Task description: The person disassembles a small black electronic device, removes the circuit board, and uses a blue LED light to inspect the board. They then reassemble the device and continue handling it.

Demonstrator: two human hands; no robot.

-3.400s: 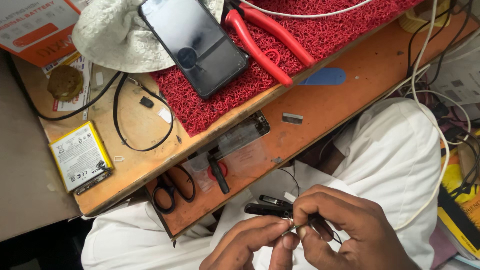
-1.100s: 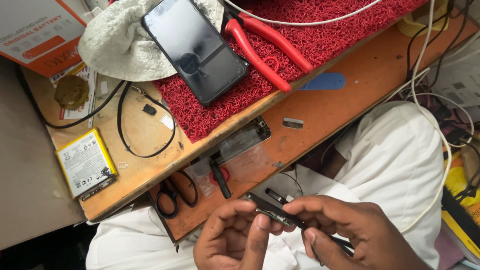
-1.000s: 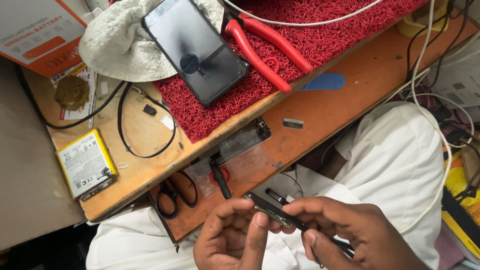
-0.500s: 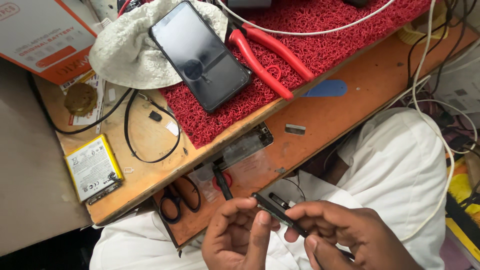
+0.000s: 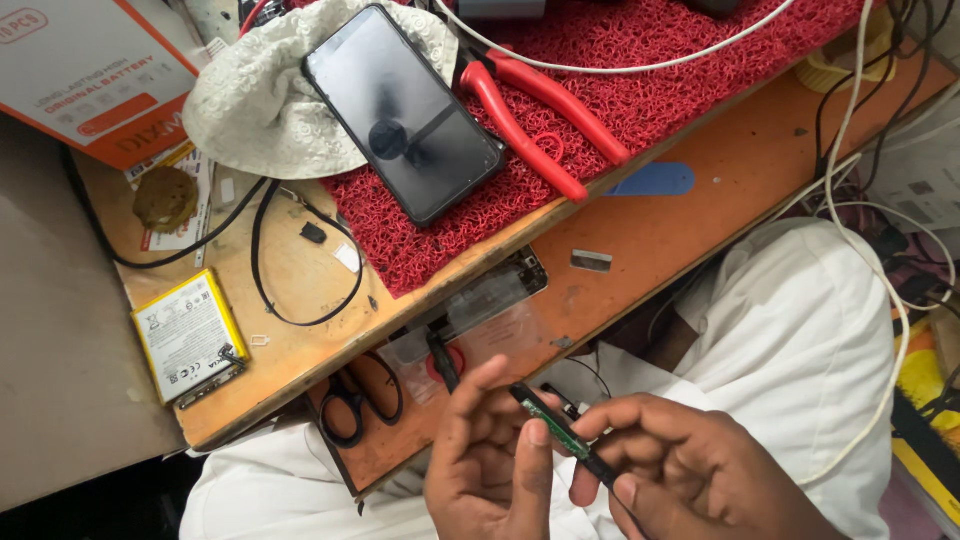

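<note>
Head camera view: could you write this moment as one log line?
left hand: steadies small green circuit strip | right hand: pinches strip | above: smartphone on red mat, red pliers, scissors

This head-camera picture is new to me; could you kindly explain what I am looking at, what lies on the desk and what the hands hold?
The one picture comes from a camera worn on a person's head, looking down at their own lap and desk. There is no machine, only two bare hands. The left hand and right hand together pinch a narrow green circuit strip over the lap. On the wooden desk lies a red mat with a dark phone, screen off, and red-handled pliers. To the left are a white cloth, a flat yellow-edged battery, a black cable and an orange and white box. Black scissors rest on the lower shelf.
</note>
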